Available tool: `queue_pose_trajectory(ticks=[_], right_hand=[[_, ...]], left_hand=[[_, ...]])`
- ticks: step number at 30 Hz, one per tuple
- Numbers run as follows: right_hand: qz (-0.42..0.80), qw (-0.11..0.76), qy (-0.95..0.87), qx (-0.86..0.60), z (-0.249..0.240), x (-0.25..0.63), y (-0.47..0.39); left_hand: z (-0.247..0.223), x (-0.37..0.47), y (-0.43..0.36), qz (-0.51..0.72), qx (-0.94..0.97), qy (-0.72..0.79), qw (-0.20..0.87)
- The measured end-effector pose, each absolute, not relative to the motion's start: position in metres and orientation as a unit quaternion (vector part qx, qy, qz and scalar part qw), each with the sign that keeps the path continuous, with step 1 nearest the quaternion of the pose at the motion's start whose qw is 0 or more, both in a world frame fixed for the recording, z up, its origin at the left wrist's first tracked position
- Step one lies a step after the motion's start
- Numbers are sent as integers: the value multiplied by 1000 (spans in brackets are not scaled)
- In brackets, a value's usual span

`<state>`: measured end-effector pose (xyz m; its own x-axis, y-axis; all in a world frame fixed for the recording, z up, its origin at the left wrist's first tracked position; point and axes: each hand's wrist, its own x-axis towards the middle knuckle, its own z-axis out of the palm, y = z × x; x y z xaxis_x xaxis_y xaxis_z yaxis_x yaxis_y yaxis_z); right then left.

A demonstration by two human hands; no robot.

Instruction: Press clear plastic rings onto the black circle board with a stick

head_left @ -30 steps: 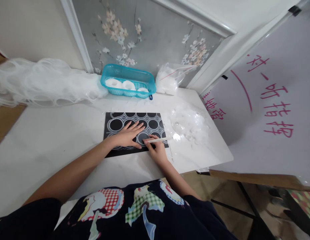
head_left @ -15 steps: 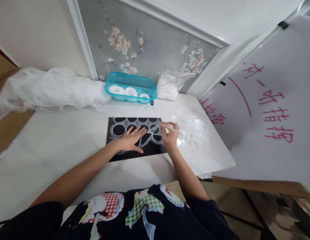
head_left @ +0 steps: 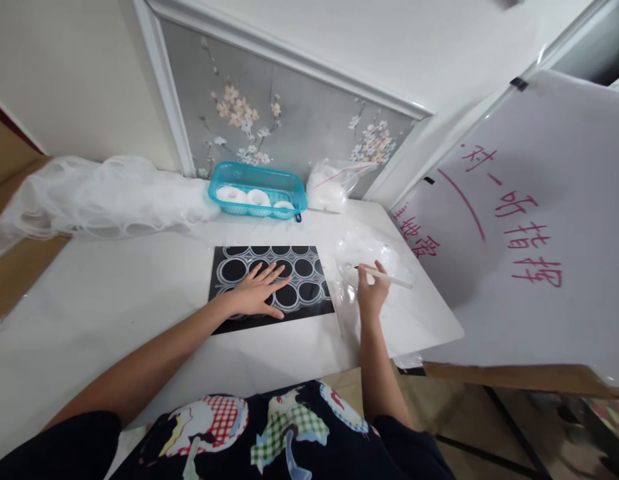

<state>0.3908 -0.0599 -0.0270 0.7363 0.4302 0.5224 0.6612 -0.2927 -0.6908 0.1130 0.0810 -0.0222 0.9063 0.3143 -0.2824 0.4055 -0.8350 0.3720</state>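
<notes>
Palm down and fingers spread, my left hand (head_left: 256, 291) presses on a black rectangular board (head_left: 274, 322). A sheet of joined whitish rings (head_left: 285, 309) lies over the board, black showing through its round openings. To the right of the board, my right hand (head_left: 373, 290) pinches a slim, pale, pen-shaped tool (head_left: 396, 278). The tool's dark tip points left, over a loose pile of clear and white scraps (head_left: 352, 250). Whether the tip touches a scrap is too small to tell.
A blue plastic basket (head_left: 303, 200) holding several white rings stands against the wall. Beside it sits a clear bag of white material (head_left: 329, 188). Bundled white ring-cut sheeting (head_left: 114, 197) lies at the back left. A whiteboard (head_left: 489, 300) borders the table's right side.
My right hand has moved right with the tool, off the board to the scraps. A strand lifted and twisted at the sheet's right is gone from there. My left hand stays in place.
</notes>
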Motion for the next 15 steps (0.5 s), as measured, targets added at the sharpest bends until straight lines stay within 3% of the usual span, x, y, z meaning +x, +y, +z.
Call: queue_pose_trajectory(ticks=[8, 15], right_hand=[[-2, 518, -481, -708, 7, 329, -23], [294, 475, -610, -562, 10, 260, 10]], left_hand=[[-6, 100, 82, -113, 964, 170, 168], [-7, 39, 104, -116, 957, 213, 159]])
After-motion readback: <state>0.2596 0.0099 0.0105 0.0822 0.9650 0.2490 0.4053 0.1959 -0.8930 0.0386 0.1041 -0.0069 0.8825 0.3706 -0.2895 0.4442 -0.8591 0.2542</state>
